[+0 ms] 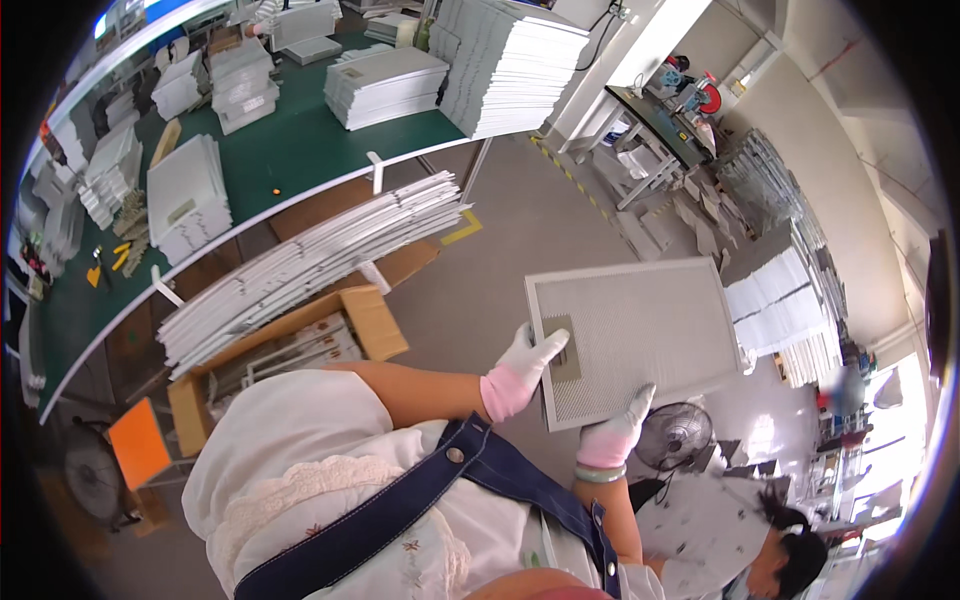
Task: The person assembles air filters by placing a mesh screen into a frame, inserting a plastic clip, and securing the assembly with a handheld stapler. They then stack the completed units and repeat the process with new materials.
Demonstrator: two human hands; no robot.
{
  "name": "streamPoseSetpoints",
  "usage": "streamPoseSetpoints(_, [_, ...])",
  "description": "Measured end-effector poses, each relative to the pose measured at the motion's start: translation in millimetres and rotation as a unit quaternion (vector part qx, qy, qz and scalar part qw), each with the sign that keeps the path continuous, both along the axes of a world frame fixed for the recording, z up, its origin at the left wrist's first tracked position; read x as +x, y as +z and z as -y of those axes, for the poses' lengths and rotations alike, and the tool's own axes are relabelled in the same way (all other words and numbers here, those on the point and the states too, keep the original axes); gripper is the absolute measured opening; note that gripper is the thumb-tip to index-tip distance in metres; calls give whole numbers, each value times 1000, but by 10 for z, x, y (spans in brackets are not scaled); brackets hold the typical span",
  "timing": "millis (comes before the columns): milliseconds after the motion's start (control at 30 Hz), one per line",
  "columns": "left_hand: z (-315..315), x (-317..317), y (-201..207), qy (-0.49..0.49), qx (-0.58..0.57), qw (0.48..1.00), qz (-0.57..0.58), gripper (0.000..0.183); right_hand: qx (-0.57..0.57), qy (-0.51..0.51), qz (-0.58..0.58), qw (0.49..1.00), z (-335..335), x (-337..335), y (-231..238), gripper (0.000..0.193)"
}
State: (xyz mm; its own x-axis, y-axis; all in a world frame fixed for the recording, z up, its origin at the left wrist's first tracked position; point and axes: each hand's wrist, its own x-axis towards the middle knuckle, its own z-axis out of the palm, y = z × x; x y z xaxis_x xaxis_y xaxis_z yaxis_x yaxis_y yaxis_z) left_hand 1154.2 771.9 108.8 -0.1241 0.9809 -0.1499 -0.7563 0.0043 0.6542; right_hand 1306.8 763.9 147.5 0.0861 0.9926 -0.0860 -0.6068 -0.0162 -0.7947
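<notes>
Between my gloved hands is a rectangular metal mesh filter panel [650,330] with a pale frame and a small grey latch plate near its left edge. My left hand [525,370] grips the left edge, with the thumb over the front by the latch plate. Along the near edge, my right hand [615,430] is closed on the frame, thumb on top and the other fingers hidden underneath. The panel is held in the air, tilted, above the floor. Both gloves are white with pink cuffs.
A green workbench [290,150] at the left bears several panel stacks. Below its edge, a long row of panels [310,270] lies over a cardboard box [375,325]. More panels [780,290] are stacked at the right. A fan [675,435] and another person [710,530] are close on my right.
</notes>
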Motion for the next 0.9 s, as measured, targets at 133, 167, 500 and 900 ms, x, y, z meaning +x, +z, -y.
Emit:
streamPoseSetpoints(133, [-894,236,98,72,68,993,-67,57,11,43,2,999,-1285,65,-13,65])
streamPoseSetpoints(167, [-1162,208,118,99,53,990,-89,56,16,92,-13,996,-1642,36,0,65])
streamPoseSetpoints(500, [-2734,-1366,765,165,43,985,-26,47,187,269,58,943,-4087,-565,182,84])
streamPoseSetpoints(900, [-5161,-3709,2817,213,136,936,-247,44,341,242,18,908,-7623,-2362,2698,47])
